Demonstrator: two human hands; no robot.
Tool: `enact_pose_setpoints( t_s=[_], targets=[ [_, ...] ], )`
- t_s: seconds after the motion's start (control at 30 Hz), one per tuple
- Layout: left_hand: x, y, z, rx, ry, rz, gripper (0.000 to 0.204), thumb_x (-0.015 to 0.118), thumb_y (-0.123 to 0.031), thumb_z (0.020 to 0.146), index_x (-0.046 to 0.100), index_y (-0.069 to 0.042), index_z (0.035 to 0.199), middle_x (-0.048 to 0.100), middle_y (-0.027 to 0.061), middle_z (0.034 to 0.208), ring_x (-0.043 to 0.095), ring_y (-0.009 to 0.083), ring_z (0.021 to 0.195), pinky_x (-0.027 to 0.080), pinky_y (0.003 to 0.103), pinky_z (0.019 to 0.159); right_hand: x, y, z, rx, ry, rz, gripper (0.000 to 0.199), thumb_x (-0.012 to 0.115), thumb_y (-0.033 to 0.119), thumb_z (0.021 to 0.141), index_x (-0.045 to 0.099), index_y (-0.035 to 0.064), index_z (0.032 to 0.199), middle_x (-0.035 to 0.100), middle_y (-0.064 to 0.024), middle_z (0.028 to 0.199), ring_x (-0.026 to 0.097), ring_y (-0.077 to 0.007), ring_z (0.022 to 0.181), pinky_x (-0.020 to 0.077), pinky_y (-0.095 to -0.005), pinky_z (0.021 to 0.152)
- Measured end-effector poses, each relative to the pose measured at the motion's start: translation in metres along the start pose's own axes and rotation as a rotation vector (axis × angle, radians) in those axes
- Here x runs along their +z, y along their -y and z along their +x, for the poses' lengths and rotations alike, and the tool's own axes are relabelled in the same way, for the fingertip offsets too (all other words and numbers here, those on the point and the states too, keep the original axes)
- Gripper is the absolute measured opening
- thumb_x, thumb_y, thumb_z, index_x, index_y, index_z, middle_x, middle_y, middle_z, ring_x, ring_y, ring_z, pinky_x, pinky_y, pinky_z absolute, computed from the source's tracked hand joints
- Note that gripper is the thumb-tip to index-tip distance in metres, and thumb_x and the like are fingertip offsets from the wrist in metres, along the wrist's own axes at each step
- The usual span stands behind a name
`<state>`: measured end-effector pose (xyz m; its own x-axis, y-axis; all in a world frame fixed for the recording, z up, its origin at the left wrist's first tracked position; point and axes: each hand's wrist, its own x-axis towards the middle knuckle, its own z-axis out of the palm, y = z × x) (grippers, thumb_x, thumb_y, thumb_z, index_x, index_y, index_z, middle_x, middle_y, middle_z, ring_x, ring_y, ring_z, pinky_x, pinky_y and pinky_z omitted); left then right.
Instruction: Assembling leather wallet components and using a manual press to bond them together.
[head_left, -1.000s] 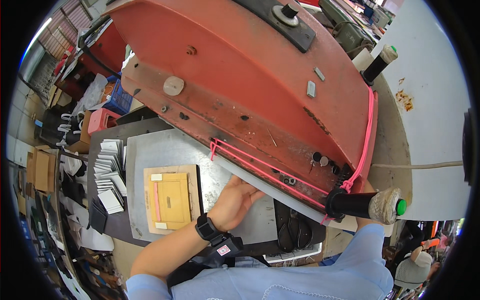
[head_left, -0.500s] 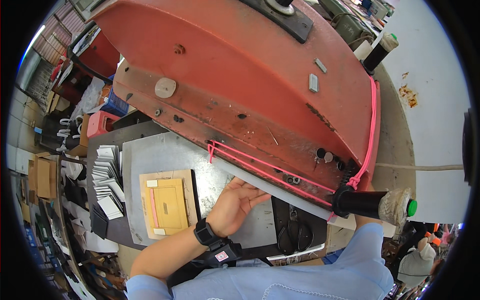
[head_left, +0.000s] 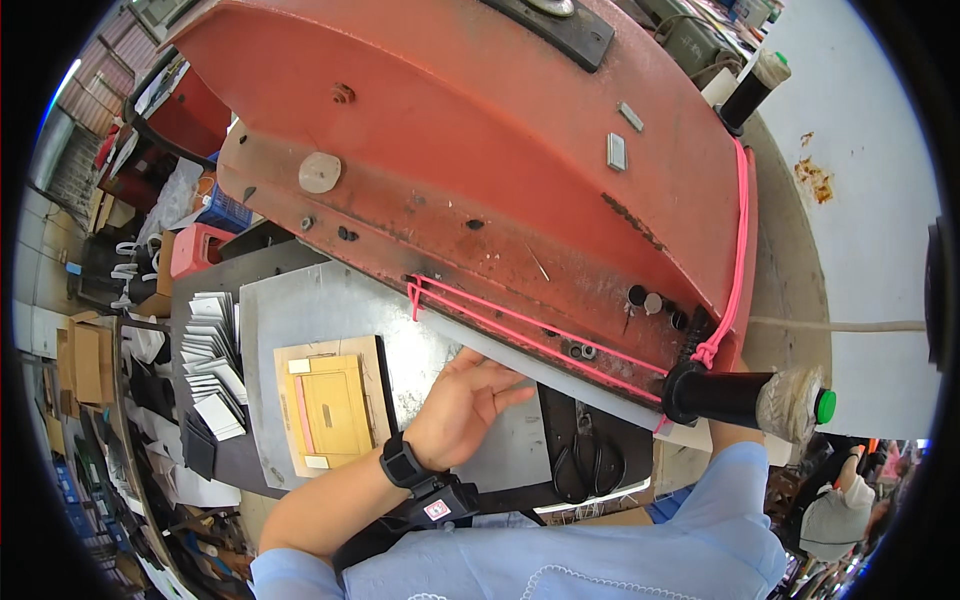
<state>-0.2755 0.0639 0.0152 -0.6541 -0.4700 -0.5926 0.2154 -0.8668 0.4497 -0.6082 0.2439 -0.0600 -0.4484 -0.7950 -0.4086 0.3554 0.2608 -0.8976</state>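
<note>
While the red machine arm (head_left: 460,150) slants from upper left down to lower right, the left hand (head_left: 458,410) sits at the middle of its near edge, palm region just clear and part of the fingers out of sight beneath the white strip (head_left: 550,369) along that edge. The fingers that show are loosely bent and a little apart, with nothing seen between them; whether the hidden tips touch the strip I cannot tell. The yellow plate (head_left: 340,405) rests on a wooden board (head_left: 300,352) on the near side of the red machine arm, to the left of the hand and well apart from the fingers. Its longer side runs roughly away from the body, so it meets the line of the red machine arm at a slant rather than parallel. Of the two, the left hand is clearly nearer to it: the right sleeve (head_left: 715,490) reaches up to the far right end of the red machine arm, where the black handle (head_left: 725,397) stands, and the right hand is hidden, its finger state unknown.
</note>
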Motion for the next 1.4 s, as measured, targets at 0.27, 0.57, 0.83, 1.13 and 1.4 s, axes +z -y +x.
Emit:
enact_pose_setpoints(
  t_s=[0.27,0.57,0.83,1.13,1.4],
  targets=[
    [-0.004,0.002,-0.002,-0.006,0.076,0.158,0.039,0.052,0.002,0.092,0.051,-0.004,0.130,0.058,0.0091,0.130,0.059,0.0236,0.120,0.051,0.037,0.097,-0.002,-0.009,0.007,-0.013,0.039,0.004,0.014,0.064,0.011,0.089,0.065,0.0016,0.100,0.067,-0.0035,0.085,0.064,-0.0104,0.068,0.0535,-0.0248,0.059],
    [0.009,0.067,-0.025,-0.165,0.147,0.410,0.059,0.057,-0.004,0.095,0.031,0.004,0.148,0.040,0.0204,0.149,0.045,0.0304,0.136,0.041,0.040,0.111,-0.007,-0.025,-0.082,0.212,0.164,0.003,0.014,0.061,0.007,0.089,0.066,-0.0005,0.100,0.067,-0.0047,0.079,0.065,-0.0115,0.064,0.0539,-0.0242,0.056],
    [0.016,0.103,-0.044,-0.269,0.371,0.651,0.061,0.071,-0.022,0.094,0.041,0.006,0.139,0.052,0.0169,0.139,0.052,0.0187,0.126,0.045,0.035,0.104,0.042,-0.036,-0.184,0.197,0.304,0.009,0.022,0.063,0.006,0.089,0.064,-0.0077,0.107,0.070,-0.0106,0.083,0.067,-0.0144,0.062,0.0542,-0.0254,0.054],
    [-0.041,0.046,-0.102,-0.033,0.363,0.600,0.032,0.069,-0.004,0.092,0.056,0.001,0.121,0.067,0.0109,0.117,0.065,0.0155,0.105,0.053,0.031,0.092,0.159,-0.045,-0.212,-0.115,0.159,0.083,0.017,0.057,0.010,0.097,0.062,-0.0013,0.109,0.065,-0.0036,0.091,0.062,-0.0082,0.074,0.0535,-0.0230,0.065],
    [-0.120,-0.016,-0.162,0.469,0.116,0.832,0.029,0.067,-0.002,0.093,0.054,0.002,0.119,0.067,0.0107,0.110,0.063,0.0110,0.099,0.053,0.025,0.082,0.299,-0.046,-0.224,-0.964,-0.213,-0.809,0.023,0.070,0.000,0.079,0.069,0.0059,0.101,0.066,-0.0106,0.103,0.065,-0.0257,0.086,0.0543,-0.0329,0.074]
  ],
)
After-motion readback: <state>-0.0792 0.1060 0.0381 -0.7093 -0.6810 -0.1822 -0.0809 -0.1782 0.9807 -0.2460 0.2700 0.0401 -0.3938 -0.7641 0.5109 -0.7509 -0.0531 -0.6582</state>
